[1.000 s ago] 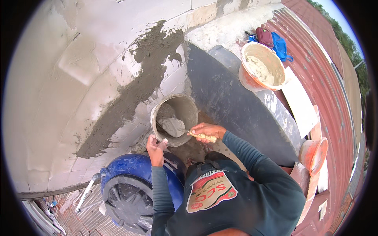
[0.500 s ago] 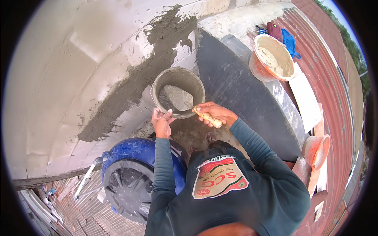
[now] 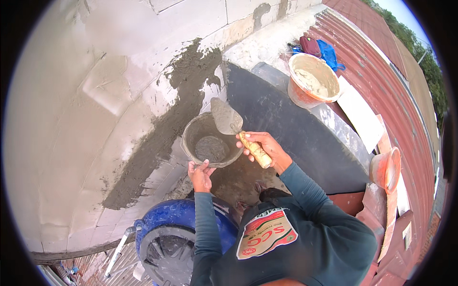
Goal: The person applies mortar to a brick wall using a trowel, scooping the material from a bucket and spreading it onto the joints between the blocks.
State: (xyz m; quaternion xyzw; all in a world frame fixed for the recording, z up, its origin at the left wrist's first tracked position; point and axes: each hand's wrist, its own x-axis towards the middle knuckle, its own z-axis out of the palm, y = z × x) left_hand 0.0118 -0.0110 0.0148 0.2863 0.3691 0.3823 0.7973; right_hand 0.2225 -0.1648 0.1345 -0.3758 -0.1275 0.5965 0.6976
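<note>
The round grey bucket is gripped at its rim by the left hand, probably for steadiness. The yellow-handled metal trowel is clamped in the right hand.

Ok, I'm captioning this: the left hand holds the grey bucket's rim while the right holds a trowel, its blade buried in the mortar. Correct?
Not buried: the head view shows the trowel's blade clear of the mortar, at the far rim of the grey bucket. The rest stands.
</note>
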